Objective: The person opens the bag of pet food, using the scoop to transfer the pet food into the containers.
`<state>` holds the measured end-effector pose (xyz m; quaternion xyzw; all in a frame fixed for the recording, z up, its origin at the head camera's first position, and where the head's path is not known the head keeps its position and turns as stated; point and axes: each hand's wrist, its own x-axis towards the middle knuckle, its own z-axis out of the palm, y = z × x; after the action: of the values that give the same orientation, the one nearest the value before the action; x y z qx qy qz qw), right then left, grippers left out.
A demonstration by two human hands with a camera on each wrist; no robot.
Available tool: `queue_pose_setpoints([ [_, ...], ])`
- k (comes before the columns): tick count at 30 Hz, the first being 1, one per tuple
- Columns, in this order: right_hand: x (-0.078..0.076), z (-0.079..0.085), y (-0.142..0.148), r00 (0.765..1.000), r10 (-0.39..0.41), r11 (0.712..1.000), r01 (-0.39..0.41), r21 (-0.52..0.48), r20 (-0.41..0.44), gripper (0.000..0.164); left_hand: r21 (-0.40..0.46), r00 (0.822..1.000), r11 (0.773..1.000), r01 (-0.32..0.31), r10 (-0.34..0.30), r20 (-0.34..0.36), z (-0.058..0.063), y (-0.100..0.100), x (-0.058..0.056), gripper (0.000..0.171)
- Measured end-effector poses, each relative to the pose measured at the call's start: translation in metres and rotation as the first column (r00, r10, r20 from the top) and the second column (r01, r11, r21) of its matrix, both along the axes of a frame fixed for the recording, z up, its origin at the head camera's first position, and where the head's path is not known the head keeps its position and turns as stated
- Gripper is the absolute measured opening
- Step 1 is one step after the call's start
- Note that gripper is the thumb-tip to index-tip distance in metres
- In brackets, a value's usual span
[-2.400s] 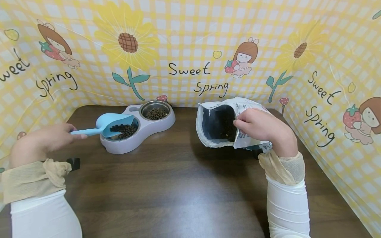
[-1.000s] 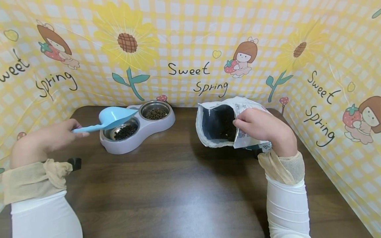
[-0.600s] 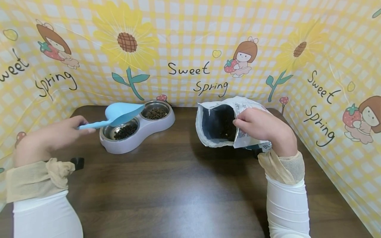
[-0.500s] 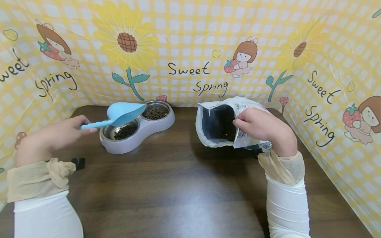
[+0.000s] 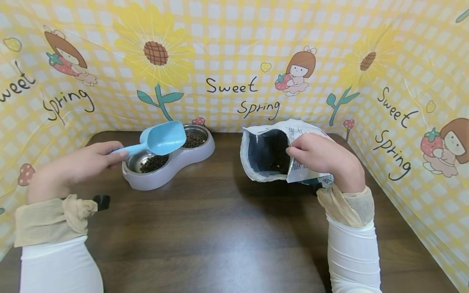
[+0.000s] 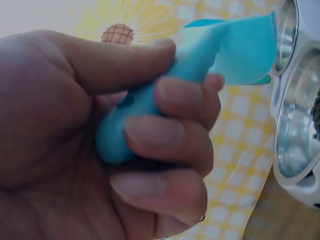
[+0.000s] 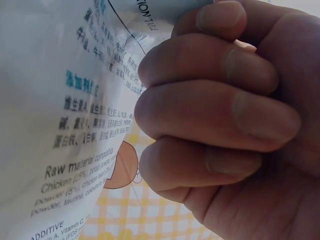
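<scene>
My left hand (image 5: 86, 162) grips the handle of a light blue scoop (image 5: 166, 138), its fingers curled round it in the left wrist view. The scoop's hollow faces the camera in the head view and shows no kibble in it. It hangs above a pale double pet bowl (image 5: 176, 165) and overlaps both steel dishes. Dark kibble (image 5: 154, 163) lies in the near dish, and more kibble (image 5: 194, 141) in the far one. My right hand (image 5: 322, 156) pinches the rim of a white pet food bag (image 5: 302, 173), whose mouth gapes toward the left. Kibble (image 5: 280, 156) shows inside the bag.
A dark brown wooden table (image 5: 220, 228) carries the bowl and the bag. Behind and at both sides hangs a yellow checked cloth (image 5: 227, 49) with printed flowers and figures. Small black devices, one of them a wrist camera (image 5: 102, 202), sit at the wrists.
The scoop has risen out of the near dish, moved right and turned so its hollow now faces the camera. The kibble it held is gone from it. My right hand and the bag stay put.
</scene>
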<state>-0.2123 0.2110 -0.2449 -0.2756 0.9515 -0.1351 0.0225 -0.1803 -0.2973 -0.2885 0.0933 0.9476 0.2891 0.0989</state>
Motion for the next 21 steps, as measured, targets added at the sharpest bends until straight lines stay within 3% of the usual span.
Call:
queue_pose_setpoints([
  [4,0.000,0.000,0.000,1.000,-0.005,1.000,0.005,0.005,0.006,0.046,0.161,0.995,0.986,0.050,-0.064,0.079,0.002,0.007,0.001,0.037],
  [9,-0.001,0.000,0.000,1.000,-0.001,1.000,0.001,0.027,-0.007,0.048,0.331,0.974,0.936,0.122,-0.176,0.139,0.004,0.020,0.002,0.035],
  [14,-0.001,-0.001,-0.001,1.000,0.016,0.999,-0.016,0.034,-0.020,0.048,0.399,0.952,0.903,0.158,-0.246,0.181,0.003,0.035,-0.001,0.034],
  [21,0.000,0.001,-0.001,1.000,-0.003,0.999,0.003,0.047,-0.013,0.048,0.402,0.933,0.890,0.213,-0.307,0.186,-0.001,0.062,-0.010,0.034],
])
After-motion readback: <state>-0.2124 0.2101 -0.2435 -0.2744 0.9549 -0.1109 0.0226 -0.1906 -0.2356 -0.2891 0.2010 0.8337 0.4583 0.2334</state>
